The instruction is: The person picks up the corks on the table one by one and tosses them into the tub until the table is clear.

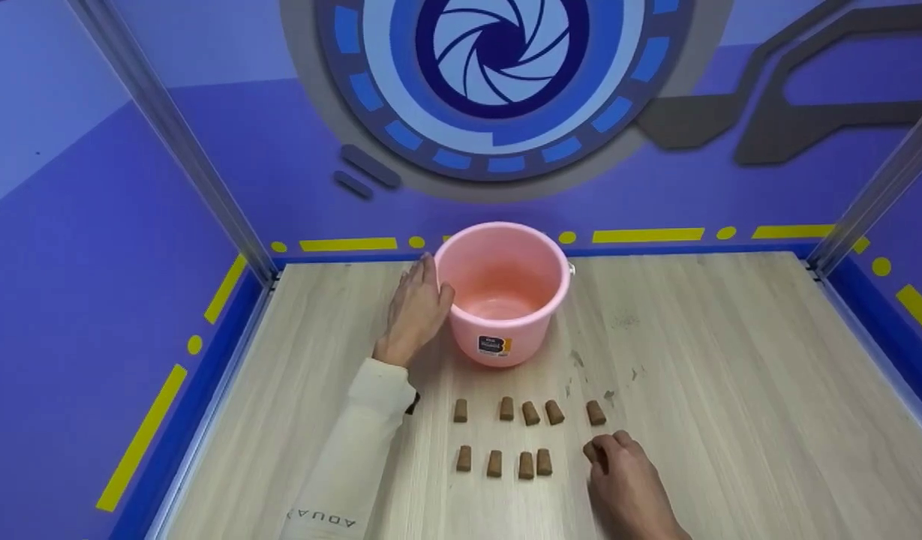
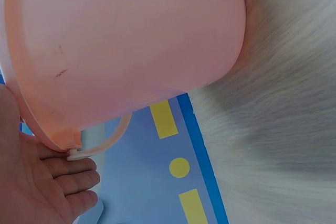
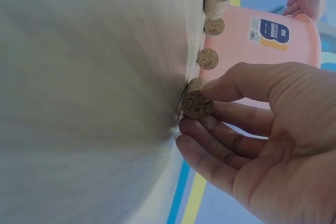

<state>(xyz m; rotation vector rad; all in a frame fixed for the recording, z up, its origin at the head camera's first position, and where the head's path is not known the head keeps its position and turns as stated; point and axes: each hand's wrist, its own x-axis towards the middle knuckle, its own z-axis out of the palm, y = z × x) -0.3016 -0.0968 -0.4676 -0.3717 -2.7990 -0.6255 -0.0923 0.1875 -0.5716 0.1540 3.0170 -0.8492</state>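
A pink bucket [image 1: 498,341] stands upright near the back of the table, its visible inside bare. My left hand [image 1: 418,307] holds the bucket's left rim, thumb over the edge and fingers outside, beside the handle's end [image 2: 74,156] in the left wrist view. At the front right, my right hand [image 1: 632,480] pinches a brown cork stopper [image 3: 197,103] between thumb and fingers, close to the tabletop. Just behind that hand lies another cork stopper [image 1: 596,412]. More cork stoppers lie in two loose rows before the bucket, including one at the far left [image 1: 461,410].
Panels stand around the table [image 1: 731,375]: a patterned back wall [image 1: 498,172], a left wall [image 1: 78,300] and a right wall [image 1: 907,225]. Metal posts [image 1: 183,142] mark the corners. The bucket carries a dark label [image 1: 492,345].
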